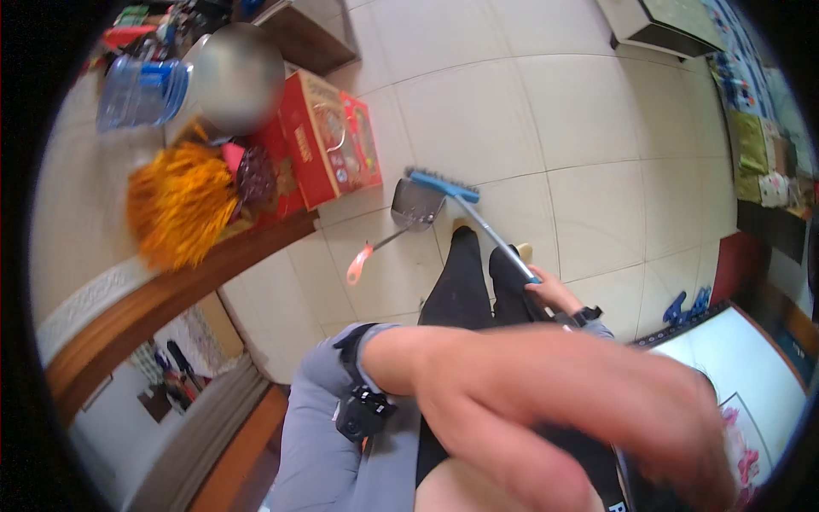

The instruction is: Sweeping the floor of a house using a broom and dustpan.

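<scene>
My right hand (550, 292) is closed round the pole of a long-handled floor brush (490, 230). Its blue head (445, 185), edged with dark bristles, rests on the tiles in front of my feet. Against the brush head lies a small grey dustpan (411, 203) with light bits in it. The dustpan's orange handle (360, 264) points back toward me, with no hand on it. Very near the camera, my left hand (546, 401) reaches across to the right above my lap. Motion smears its fingers, and whether they hold anything cannot be made out.
At the left, a red gift box (328, 141), an orange feathery duster (183, 205) and a clear blue plastic jug (145, 92) stand by a wooden-edged ledge (247, 243). A low cabinet (665, 26) is far right. A white board or tabletop (725, 350) lies near right.
</scene>
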The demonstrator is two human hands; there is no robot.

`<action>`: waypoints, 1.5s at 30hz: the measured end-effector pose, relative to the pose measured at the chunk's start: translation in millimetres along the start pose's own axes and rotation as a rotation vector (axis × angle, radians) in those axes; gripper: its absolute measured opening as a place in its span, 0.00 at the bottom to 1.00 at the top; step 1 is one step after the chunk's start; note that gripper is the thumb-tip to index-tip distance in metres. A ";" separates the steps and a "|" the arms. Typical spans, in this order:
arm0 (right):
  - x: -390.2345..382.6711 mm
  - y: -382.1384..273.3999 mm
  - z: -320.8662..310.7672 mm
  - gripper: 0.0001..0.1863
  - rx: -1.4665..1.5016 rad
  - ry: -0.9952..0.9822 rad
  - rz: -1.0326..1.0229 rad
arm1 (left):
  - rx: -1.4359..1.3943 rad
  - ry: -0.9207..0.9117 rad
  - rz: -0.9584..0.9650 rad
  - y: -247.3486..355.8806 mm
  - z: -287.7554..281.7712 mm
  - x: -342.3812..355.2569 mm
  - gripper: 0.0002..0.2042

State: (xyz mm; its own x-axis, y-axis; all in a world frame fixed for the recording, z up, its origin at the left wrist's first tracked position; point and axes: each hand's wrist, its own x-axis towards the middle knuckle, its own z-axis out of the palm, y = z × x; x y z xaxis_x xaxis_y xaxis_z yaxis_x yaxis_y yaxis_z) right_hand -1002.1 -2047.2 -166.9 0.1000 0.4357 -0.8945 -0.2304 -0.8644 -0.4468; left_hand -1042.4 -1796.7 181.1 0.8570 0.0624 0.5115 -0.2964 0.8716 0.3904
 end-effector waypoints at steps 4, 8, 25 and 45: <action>-40.0 16.1 -38.0 0.27 0.103 0.094 0.075 | -0.144 -0.024 0.030 -27.1 43.6 12.4 0.10; -46.3 37.0 -78.0 0.28 0.115 0.273 0.074 | -0.182 -0.014 0.039 -57.0 66.6 9.9 0.10; 55.7 49.9 -14.9 0.17 -0.170 0.074 0.075 | -0.188 0.026 0.100 -85.5 113.8 -10.6 0.13; 172.2 -154.8 -46.7 0.17 -0.422 0.235 -0.226 | 0.210 0.379 0.175 23.3 24.6 -98.5 0.17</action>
State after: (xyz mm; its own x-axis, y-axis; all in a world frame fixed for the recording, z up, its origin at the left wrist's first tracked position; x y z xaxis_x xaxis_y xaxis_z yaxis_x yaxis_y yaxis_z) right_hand -904.0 -1850.1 -252.4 0.3273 0.5969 -0.7325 0.2268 -0.8021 -0.5524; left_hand -1144.1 -1794.4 158.7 0.8687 0.4068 0.2827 -0.4954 0.7175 0.4896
